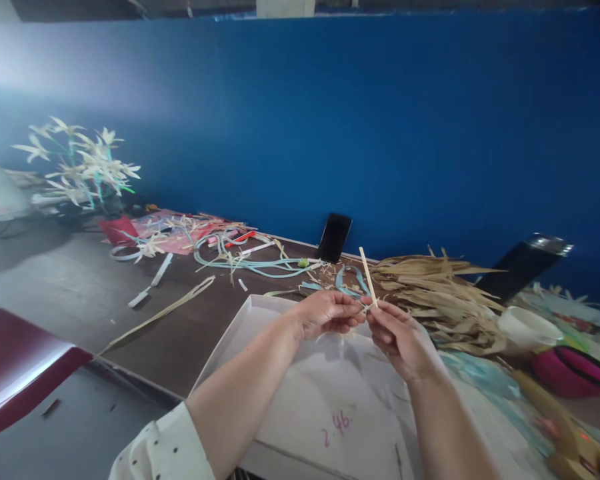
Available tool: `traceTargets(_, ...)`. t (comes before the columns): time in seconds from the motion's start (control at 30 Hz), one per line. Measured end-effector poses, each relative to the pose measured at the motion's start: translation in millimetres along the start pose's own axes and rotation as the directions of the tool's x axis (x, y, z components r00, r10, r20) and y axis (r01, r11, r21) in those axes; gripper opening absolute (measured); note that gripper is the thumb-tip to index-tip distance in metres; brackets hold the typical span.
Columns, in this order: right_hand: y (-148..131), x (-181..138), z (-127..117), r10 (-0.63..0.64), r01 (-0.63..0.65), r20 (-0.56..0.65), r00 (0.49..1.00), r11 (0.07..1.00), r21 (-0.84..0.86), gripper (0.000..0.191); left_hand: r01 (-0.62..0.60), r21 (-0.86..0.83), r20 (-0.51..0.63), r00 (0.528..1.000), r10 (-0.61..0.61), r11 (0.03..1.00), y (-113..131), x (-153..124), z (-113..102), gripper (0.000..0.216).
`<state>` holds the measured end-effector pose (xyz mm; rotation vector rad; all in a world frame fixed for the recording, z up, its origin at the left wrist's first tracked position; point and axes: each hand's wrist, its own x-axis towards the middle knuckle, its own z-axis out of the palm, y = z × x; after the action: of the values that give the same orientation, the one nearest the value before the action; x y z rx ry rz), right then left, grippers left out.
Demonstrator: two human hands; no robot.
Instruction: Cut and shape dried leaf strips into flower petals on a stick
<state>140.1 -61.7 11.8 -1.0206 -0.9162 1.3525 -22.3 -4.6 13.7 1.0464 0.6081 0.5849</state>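
Note:
My left hand (pixel 333 312) and my right hand (pixel 400 333) meet above a white cardboard tray (pixel 330 393). A pale, narrow flat strip (pixel 367 275) stands up from between my right thumb and fingers, tilted slightly left. My left fingers are pinched together right beside its lower end. Whatever they grip there is too small to make out. Behind my hands lie light-blue ribbon pieces (pixel 350 280) and small pale scraps. The tray has "2.46." written on it in pink.
Dried husk leaves (pixel 430 293) are heaped at right, near a white cup (pixel 527 328), a dark bottle (pixel 523 263) and a tan glue gun (pixel 575 440). A phone (pixel 334 237) leans on the blue wall. Light-blue cords (pixel 260 268) and pale husk flowers (pixel 87 163) are at left.

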Motion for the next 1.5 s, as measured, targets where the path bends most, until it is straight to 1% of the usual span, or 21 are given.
traceTargets(0.1, 0.1, -0.6, 1.0, -0.007, 0.007, 0.017, 1.000, 1.000, -0.007, 0.020, 0.023, -0.037, 0.010, 1.000, -0.022, 0.999, -1.6, 1.5, -0.5, 0.032)
traceTargets(0.17, 0.5, -0.3, 1.4, -0.013, 0.013, 0.018, 1.000, 1.000, -0.007, 0.018, 0.032, -0.045, 0.002, 0.999, -0.032, 0.998, -1.8, 1.5, 0.2, 0.033)
traceTargets(0.27, 2.1, 1.3, 0.7, -0.015, 0.015, -0.004, 1.000, 1.000, -0.002, 0.018, 0.029, -0.037, -0.041, 0.999, -0.030, 0.999, -1.1, 0.1, 2.4, 0.036)
traceTargets(0.4, 3.9, 3.9, -1.3, -0.022, 0.022, -0.048, 0.999, 1.000, 0.001, 0.020, -0.027, 0.035, -0.074, 0.997, 0.030, 0.999, -0.9, -1.1, 4.9, 0.040)
traceTargets(0.6, 2.0, 3.5, -0.1, -0.026, 0.026, -0.033, 0.999, 1.000, -0.015, 0.019, -0.045, 0.097, -0.145, 0.988, 0.059, 0.994, -1.2, 1.4, 5.2, 0.042)
traceTargets(0.97, 2.7, 3.6, -0.2, -0.014, 0.014, -0.013, 1.000, 1.000, -0.026, 0.019, -0.107, 0.106, -0.138, 0.983, 0.122, 0.989, -0.8, 0.8, 3.6, 0.040)
traceTargets(1.1, 3.0, 3.9, 0.3, -0.019, 0.018, -0.030, 0.999, 0.999, -0.037, 0.022, -0.116, 0.121, -0.146, 0.980, 0.133, 0.986, 0.5, -0.5, 6.1, 0.038)
traceTargets(1.23, 3.5, 3.8, -0.2, -0.018, 0.016, -0.039, 0.999, 0.999, -0.048, 0.022, -0.114, 0.141, -0.150, 0.979, 0.135, 0.983, 1.1, -1.4, 8.3, 0.037)
traceTargets(1.4, 4.4, 4.3, -1.6, -0.012, 0.011, -0.031, 0.999, 0.999, -0.037, 0.020, -0.108, 0.168, -0.123, 0.984, 0.130, 0.980, -0.4, -1.1, 6.6, 0.038)
traceTargets(1.5, 4.6, 4.9, -1.7, -0.031, 0.029, -0.047, 0.998, 0.999, -0.036, 0.018, -0.083, 0.188, -0.123, 0.987, 0.108, 0.979, -1.4, -0.9, 5.0, 0.038)
